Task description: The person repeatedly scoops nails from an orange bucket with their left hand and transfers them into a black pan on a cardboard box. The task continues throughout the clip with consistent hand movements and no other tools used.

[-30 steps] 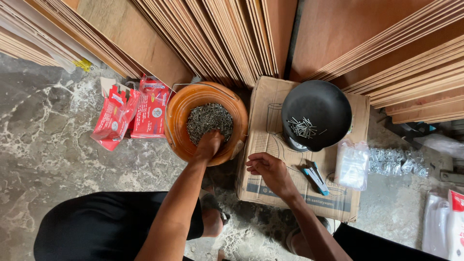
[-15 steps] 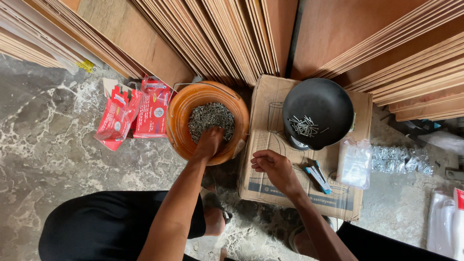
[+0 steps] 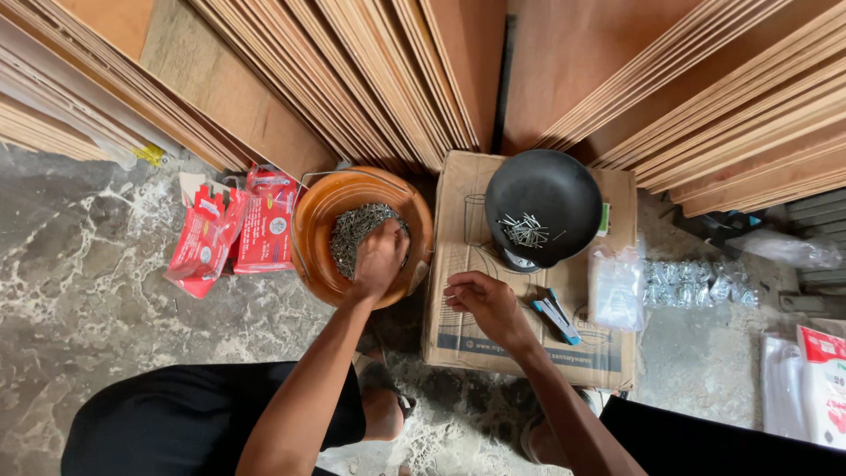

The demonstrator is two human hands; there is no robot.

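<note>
My left hand (image 3: 379, 257) reaches into an orange bucket (image 3: 314, 229) and closes over the heap of small grey nails (image 3: 351, 233) inside. My right hand (image 3: 483, 301) rests on top of a brown cardboard box (image 3: 458, 335), fingers curled, with nothing visible in it. Behind it on the box stands a black round pan (image 3: 564, 194) holding a small pile of nails (image 3: 523, 231). A blue and black stapler (image 3: 555, 316) lies just right of my right hand.
Two red packets (image 3: 231, 231) lie on the marbled stone floor left of the bucket. Clear plastic bags (image 3: 615, 286) and small filled packets (image 3: 701, 282) sit to the right. Stacked plywood sheets (image 3: 388, 79) lean along the back. White sacks (image 3: 815, 383) sit at far right.
My left hand has pushed a little deeper into the nails in the bucket. My right hand has shifted slightly left on the box.
</note>
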